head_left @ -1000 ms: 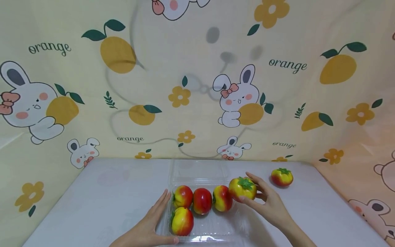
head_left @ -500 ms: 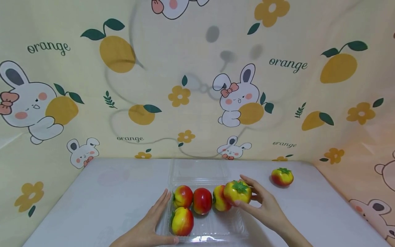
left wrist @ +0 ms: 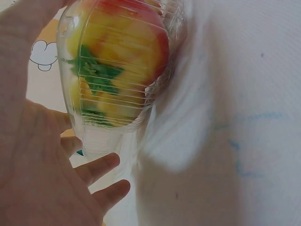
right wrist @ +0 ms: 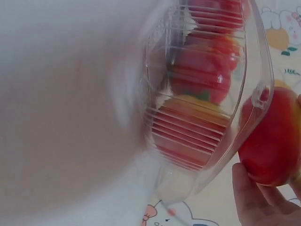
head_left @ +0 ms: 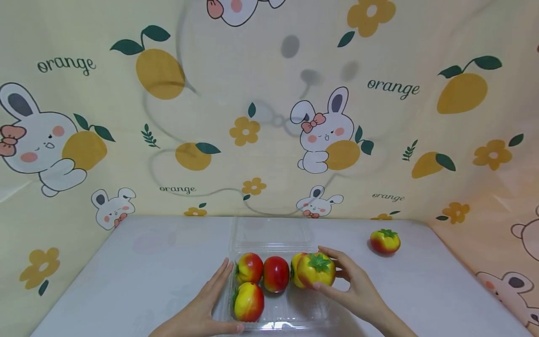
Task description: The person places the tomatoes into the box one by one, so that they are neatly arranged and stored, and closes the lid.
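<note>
Tomato, yellow-red with a green top, sits in the grip of the right hand, fingers curled round it, just above the right end of the clear tray. The tray lies near the table's front edge and holds four more fruits. The left hand rests flat, fingers straight, against the tray's left wall. Another tomato lies towards the back right corner.
</note>
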Tool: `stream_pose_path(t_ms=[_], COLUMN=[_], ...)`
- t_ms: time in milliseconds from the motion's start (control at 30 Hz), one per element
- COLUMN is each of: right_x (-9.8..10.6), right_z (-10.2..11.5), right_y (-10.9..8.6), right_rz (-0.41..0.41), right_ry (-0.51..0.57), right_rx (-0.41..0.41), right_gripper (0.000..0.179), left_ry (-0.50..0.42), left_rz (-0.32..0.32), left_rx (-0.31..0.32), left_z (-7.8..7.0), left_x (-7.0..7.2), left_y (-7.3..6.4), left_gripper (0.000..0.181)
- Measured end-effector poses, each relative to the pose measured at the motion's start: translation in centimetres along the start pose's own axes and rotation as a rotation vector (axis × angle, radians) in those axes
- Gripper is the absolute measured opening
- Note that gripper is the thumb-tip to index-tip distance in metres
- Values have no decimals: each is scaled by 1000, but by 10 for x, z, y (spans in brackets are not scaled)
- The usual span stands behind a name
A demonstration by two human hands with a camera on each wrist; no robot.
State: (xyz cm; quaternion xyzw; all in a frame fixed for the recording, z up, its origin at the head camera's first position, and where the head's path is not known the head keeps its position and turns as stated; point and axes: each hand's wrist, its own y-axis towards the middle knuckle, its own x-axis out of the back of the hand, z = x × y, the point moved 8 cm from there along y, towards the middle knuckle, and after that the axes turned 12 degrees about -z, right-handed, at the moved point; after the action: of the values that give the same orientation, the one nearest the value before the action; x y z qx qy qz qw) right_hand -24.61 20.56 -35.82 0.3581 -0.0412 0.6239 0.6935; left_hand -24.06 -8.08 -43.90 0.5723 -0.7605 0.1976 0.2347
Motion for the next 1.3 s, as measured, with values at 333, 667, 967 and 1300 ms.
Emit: stream_pose_path(t_ms=[333, 667, 967, 1300], right_x=[-7, -19, -33, -44], right_z=[1, 5, 14, 21], right_y=[-2, -5, -8, -10], right_rz=[52, 130, 191, 242], right_ry=[18, -4, -39, 14], right_rx=[-31, -18, 60, 111], right_gripper=[59, 61, 63, 60], left_ry=[-5, -6, -14, -14], left_rz=[-4, -4, 8, 3], left_rx=[-20, 6, 15, 1], left_z=[-1, 0, 1, 0], left_x=[0, 0, 0, 1], left_y=[-2, 0, 0, 0], left_gripper=[112, 114, 112, 112])
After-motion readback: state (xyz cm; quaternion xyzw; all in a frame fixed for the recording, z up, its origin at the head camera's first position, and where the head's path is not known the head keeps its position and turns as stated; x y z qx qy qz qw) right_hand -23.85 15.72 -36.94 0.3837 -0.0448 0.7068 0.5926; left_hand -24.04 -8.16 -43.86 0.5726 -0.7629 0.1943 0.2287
